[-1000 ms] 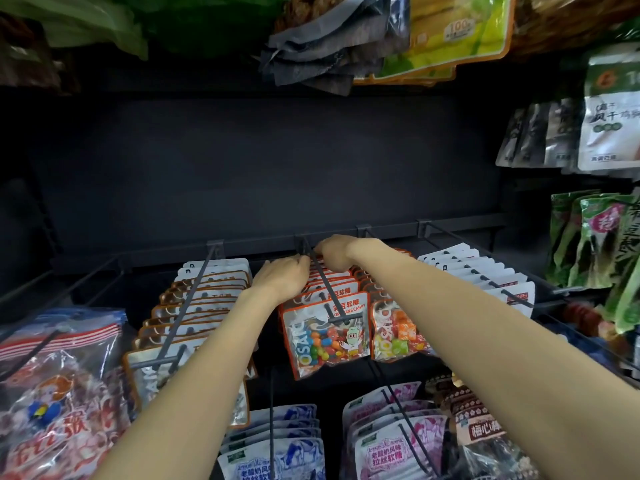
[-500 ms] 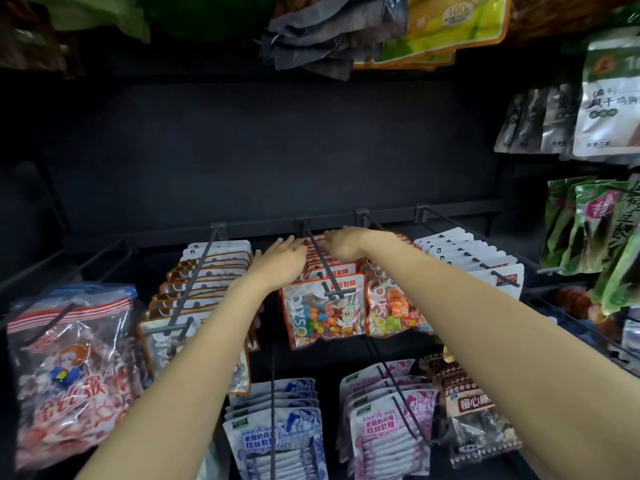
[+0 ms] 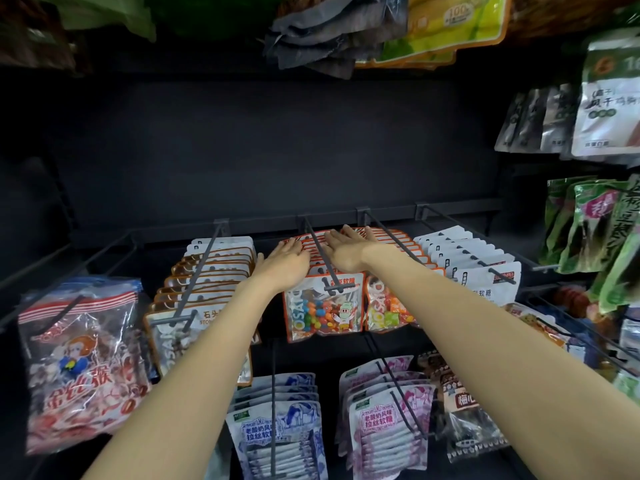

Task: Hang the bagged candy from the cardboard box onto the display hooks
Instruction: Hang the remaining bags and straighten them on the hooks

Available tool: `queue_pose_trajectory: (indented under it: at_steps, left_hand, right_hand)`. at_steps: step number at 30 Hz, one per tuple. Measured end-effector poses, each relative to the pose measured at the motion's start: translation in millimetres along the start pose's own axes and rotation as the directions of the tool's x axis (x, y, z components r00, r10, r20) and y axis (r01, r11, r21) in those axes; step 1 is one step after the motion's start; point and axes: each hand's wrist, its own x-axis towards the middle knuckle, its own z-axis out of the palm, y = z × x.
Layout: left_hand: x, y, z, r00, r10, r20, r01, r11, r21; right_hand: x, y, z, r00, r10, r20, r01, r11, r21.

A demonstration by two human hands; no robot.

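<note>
Lengthwise along hook (image 3: 320, 252), candy bags (image 3: 325, 306) front-facing.

"OSAK" on front jellybean candy bag (image 3: 323, 311); "100%" on yellow bag (image 3: 450, 26) overhead.

Orange-edged candy bags (image 3: 323, 308) hang on hook (image 3: 320, 252).

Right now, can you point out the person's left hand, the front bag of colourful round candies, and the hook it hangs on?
left hand (image 3: 289, 263), head view, back of the hand.
front bag of round candies (image 3: 323, 315), head view, clear window showing the candies.
hook (image 3: 320, 252), head view, middle of the rod.
</note>
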Motion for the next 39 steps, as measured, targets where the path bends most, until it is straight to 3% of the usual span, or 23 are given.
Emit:
queue_pose_trajectory:
  at_steps: [10, 18, 30, 39]
  left_hand:
    - [1.1, -2.6, 2.8, 0.998, 0.017, -0.06, -0.02, 0.998, -0.059]
    - [-6.5, 2.8, -5.0, 0.996, -0.005, -0.089, -0.006, 0.991, -0.132]
    - [14.0, -0.9, -8.6, 1.0, 0.008, -0.012, -0.007, 0.997, 0.074]
    - [10.7, -1.2, -8.7, 0.999, 0.013, -0.038, -0.013, 1.0, 0.007]
  right_hand:
    - [11.3, -2.5, -13.5, 0.999, -0.031, -0.041, 0.029, 0.999, -0.042]
    - [50.2, -5.9, -12.3, 0.998, -0.054, 0.03, 0.053, 0.998, 0.013]
    - [44.9, -5.9, -21.2, 0.997, -0.08, 0.02, 0.078, 0.992, 0.095]
    - [41.3, -6.3, -14.0, 0.996, -0.076, 0.044, 0.077, 0.996, -0.036]
